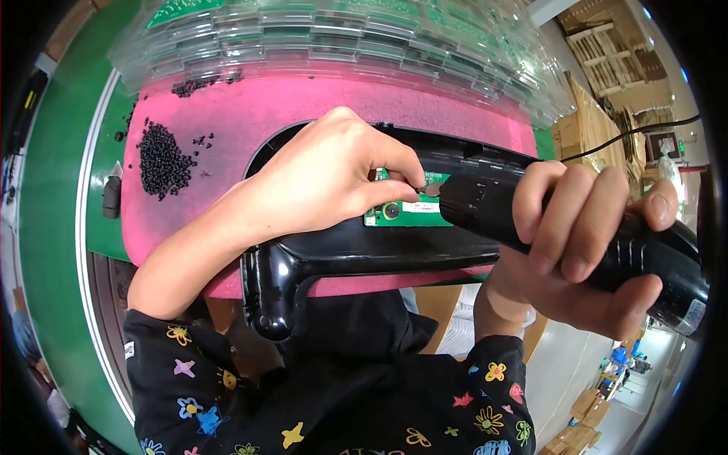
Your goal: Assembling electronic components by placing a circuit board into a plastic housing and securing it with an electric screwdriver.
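My right hand [584, 235] is wrapped round a black electric screwdriver [485, 203], held slanting in from the right. Its tip points left, over a green circuit board [409, 218] with a round black part and a white label. The board lies inside a long black plastic housing [364, 252]. Thumb and forefinger of my left hand [334, 174] are pinched together beside the screwdriver's tip. A tiny dark thing shows at those fingertips, too small to name. My left hand and forearm hide part of the board and the housing's left side.
Small black screws [163, 163] form a pile on the pink mat [227, 106], with more scattered farther back. Clear plastic trays [341, 45] of green boards are stacked along the far edge. A small dark tool [111, 197] lies left of the mat. Cardboard boxes [580, 136] stand at right.
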The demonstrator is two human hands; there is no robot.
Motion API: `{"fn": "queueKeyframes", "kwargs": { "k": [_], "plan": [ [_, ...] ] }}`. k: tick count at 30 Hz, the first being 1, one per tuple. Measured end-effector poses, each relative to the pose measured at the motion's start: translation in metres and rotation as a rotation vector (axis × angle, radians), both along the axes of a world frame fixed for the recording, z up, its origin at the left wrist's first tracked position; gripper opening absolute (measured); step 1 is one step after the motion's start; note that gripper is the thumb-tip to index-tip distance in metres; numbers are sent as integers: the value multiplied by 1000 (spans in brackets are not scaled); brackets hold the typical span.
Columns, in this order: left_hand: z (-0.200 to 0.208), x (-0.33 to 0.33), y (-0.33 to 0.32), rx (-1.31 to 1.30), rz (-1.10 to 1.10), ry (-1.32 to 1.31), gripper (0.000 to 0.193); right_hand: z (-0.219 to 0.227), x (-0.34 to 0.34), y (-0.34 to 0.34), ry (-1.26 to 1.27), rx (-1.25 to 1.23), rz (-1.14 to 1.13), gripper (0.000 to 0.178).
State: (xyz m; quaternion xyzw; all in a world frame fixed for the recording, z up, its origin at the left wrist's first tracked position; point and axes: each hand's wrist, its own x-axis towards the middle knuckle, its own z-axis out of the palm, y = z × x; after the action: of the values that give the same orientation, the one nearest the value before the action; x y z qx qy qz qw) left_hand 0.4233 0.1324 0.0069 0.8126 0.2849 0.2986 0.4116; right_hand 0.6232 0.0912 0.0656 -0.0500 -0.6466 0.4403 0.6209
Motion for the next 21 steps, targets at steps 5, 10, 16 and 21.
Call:
{"fn": "queueKeyframes", "kwargs": {
  "k": [5, 10, 16, 21],
  "plan": [
    [-7, 1, 3, 63, 14, -51, 12, -3, 5, 7, -81, 24, 8, 44],
    [-5, -1, 3, -37, 10, -80, 11, -14, -1, 14, -19, 3, 40, 41],
    [-2, -2, 2, 257, 328, 71, 10, -36, -17, 19, -45, -260, -157, 37],
    [6, -2, -1, 270, 426, 71, 18, -43, -21, 22, -106, -250, -145, 35]
  ]
}}
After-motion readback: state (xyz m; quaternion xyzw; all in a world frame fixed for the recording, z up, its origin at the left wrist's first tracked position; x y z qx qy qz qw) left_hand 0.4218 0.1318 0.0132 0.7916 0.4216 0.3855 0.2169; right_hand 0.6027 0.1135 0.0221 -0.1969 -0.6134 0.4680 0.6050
